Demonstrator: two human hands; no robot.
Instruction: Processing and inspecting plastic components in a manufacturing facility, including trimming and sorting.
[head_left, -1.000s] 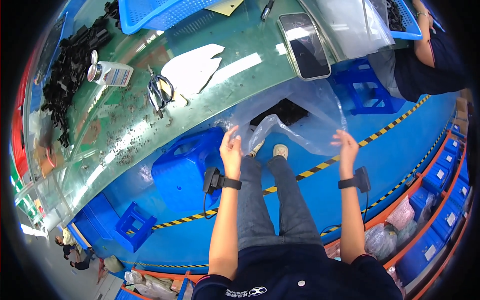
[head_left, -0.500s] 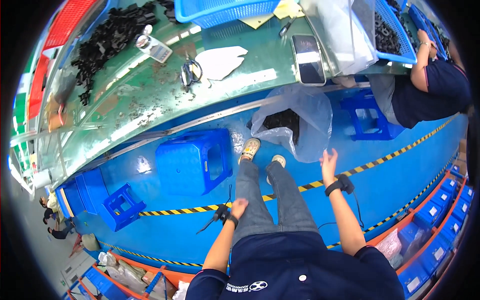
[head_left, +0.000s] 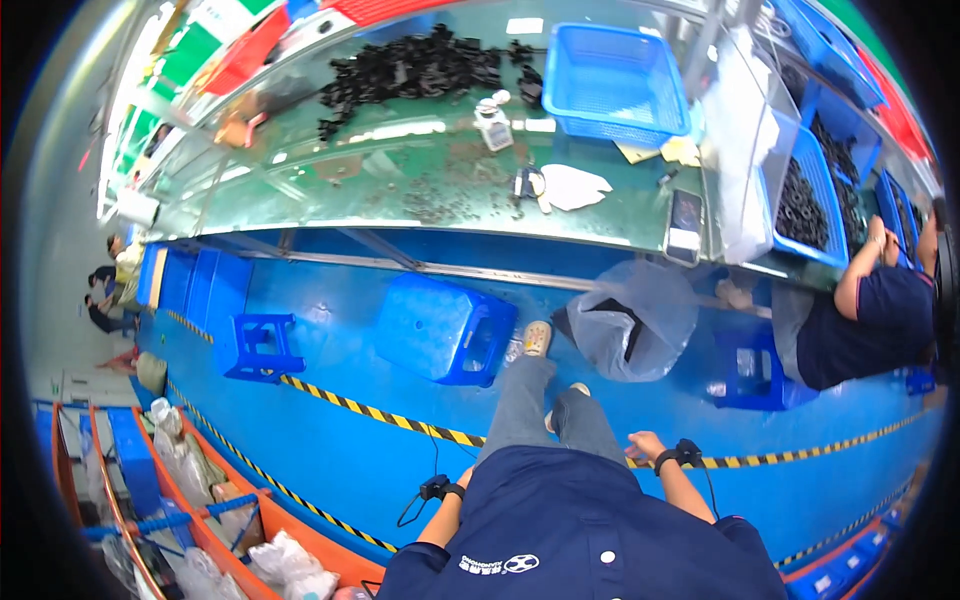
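Over the floor by my right hip is my right hand (head_left: pixel 647 446), its fingers loosely apart and nothing visible in them. My left hand (head_left: pixel 465 479) hangs at my left side, with the fingers hidden by my shirt. Each wrist wears a black strap with a small device. Ahead of my feet, a clear plastic bag (head_left: pixel 640 325) with dark contents stands on the floor, apart from both hands. A blue stool (head_left: pixel 425 325) stands to its left, close to the green workbench (head_left: pixel 350 205).
On the bench lie a heap of black parts (head_left: pixel 415 68), a blue basket (head_left: pixel 610 95), a white glove (head_left: pixel 575 187) and a phone (head_left: pixel 684 225). A co-worker (head_left: pixel 870 325) sits at the right. Orange shelving (head_left: pixel 235 490) stands behind me at left.
My view has swung so the bench sits lower and further right. My right hand has dropped back toward my body from near the bag; my left hand has slipped mostly behind my shirt.
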